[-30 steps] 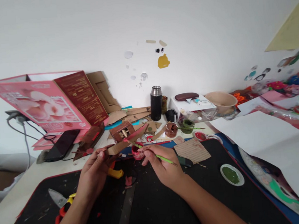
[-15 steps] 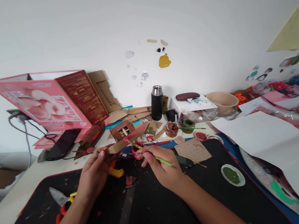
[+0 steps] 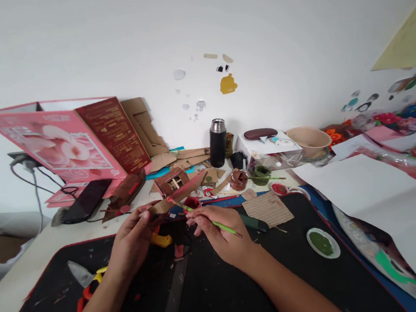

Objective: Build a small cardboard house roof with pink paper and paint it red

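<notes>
My left hand (image 3: 136, 232) grips the near end of a cardboard strip (image 3: 189, 186), whose far part is painted red while the near end stays brown. Between the fingers of my right hand (image 3: 217, 228) is a green paintbrush (image 3: 223, 227), its red-coated tip against the strip. Just beyond my right fingers stands a small jar of red paint (image 3: 192, 204). A yellow-handled tool (image 3: 161, 239) lies beside my left hand, partly hidden by it. Behind the strip sits a small brown cardboard piece with a window (image 3: 172, 181).
Scissors (image 3: 83, 278) lie left on the black mat (image 3: 220, 291). A corrugated cardboard piece (image 3: 268, 209) and a lid of green paint (image 3: 323, 243) are to the right. Brown (image 3: 238, 180) and green paint jars (image 3: 261, 175) stand behind, near a black flask (image 3: 218, 143).
The brush tip has moved left and slightly down along the strip, toward my left hand, and more of the strip there looks red. My left hand keeps its hold.
</notes>
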### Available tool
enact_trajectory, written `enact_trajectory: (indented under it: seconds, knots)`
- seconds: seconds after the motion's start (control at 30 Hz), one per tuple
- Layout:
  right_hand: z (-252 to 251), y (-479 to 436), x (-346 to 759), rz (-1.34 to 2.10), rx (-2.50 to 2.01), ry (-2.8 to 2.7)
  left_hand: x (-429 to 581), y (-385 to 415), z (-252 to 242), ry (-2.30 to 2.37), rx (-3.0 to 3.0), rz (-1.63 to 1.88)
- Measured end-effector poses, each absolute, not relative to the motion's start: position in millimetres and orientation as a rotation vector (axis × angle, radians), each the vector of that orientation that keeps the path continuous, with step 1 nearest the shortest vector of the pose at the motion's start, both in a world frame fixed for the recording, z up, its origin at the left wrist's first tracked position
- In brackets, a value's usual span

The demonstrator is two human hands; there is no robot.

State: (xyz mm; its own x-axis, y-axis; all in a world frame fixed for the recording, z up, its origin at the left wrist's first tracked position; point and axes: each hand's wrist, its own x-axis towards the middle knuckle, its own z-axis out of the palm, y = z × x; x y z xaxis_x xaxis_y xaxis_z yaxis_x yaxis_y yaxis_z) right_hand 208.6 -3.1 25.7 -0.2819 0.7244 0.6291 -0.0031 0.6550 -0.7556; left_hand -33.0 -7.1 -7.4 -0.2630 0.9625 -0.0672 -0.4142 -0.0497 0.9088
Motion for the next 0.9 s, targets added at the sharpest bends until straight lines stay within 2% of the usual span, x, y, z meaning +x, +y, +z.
enact_trajectory:
  seconds: [0.37,0.9]
  knots:
    - [26.8,0.8,211.4,1.073,-0.739,-1.497,-36.6,-7.4,-10.7,1.035,0.734,1.588]
    - [28.2,-4.8,207.0,1.045,-0.661,-1.584,-33.3,-8.3,-9.0,1.066,0.764,1.558]
